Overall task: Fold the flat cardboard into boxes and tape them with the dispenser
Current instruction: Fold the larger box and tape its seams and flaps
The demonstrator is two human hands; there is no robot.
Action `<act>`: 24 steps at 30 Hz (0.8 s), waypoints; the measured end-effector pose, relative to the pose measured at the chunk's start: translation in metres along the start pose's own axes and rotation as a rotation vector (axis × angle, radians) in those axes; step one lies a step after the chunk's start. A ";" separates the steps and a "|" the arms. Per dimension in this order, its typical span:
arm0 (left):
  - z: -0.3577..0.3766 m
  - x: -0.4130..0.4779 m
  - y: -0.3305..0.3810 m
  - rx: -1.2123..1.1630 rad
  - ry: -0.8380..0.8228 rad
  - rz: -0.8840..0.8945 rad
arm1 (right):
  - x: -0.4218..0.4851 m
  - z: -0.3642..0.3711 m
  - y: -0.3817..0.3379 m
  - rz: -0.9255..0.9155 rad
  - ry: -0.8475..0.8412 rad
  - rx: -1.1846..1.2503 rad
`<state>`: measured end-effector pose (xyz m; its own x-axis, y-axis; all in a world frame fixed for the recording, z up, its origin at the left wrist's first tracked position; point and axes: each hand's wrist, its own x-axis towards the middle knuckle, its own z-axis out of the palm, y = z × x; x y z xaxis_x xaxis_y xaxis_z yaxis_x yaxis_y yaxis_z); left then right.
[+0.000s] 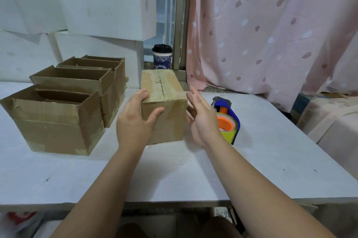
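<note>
While I watch through the head camera, a closed cardboard box stands near the middle of the white table, its short end toward me and a taped seam running along its top. My view shows the left hand gripping the box's near left corner, fingers curled over the top edge and thumb laid across the front face. The right hand is held with its fingers straight and loose, just beside the box's right side; I cannot tell whether it touches. Behind that hand, a blue tape dispenser with an orange core lies on the table. To the left, several open-topped boxes sit in a row reaching back toward stacked white cartons. Beyond the closed box a lidded blue-patterned cup stands on the sill by the window frame, and a pink curtain with a leaf print fills the right side of the room.
</note>
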<state>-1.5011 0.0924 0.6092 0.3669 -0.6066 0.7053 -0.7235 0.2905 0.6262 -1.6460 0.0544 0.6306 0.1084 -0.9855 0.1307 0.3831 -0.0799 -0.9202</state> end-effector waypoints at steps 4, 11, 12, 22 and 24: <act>-0.009 -0.003 0.009 -0.259 -0.109 -0.246 | -0.015 0.002 0.006 0.356 -0.038 -0.112; -0.027 -0.007 0.034 -0.275 -0.061 -0.293 | -0.019 0.004 -0.011 0.630 0.025 0.010; -0.031 -0.009 0.036 -0.327 -0.067 -0.291 | -0.018 0.002 -0.011 0.648 0.039 0.032; -0.048 -0.021 0.015 -0.945 0.010 -0.594 | -0.018 -0.011 -0.010 0.222 -0.200 0.156; -0.047 -0.026 0.012 -0.862 -0.038 -0.584 | -0.014 -0.018 -0.019 0.109 -0.229 0.132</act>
<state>-1.4919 0.1465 0.6144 0.4963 -0.8411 0.2149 0.2289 0.3656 0.9022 -1.6715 0.0668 0.6395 0.3544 -0.9264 0.1270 0.4718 0.0599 -0.8797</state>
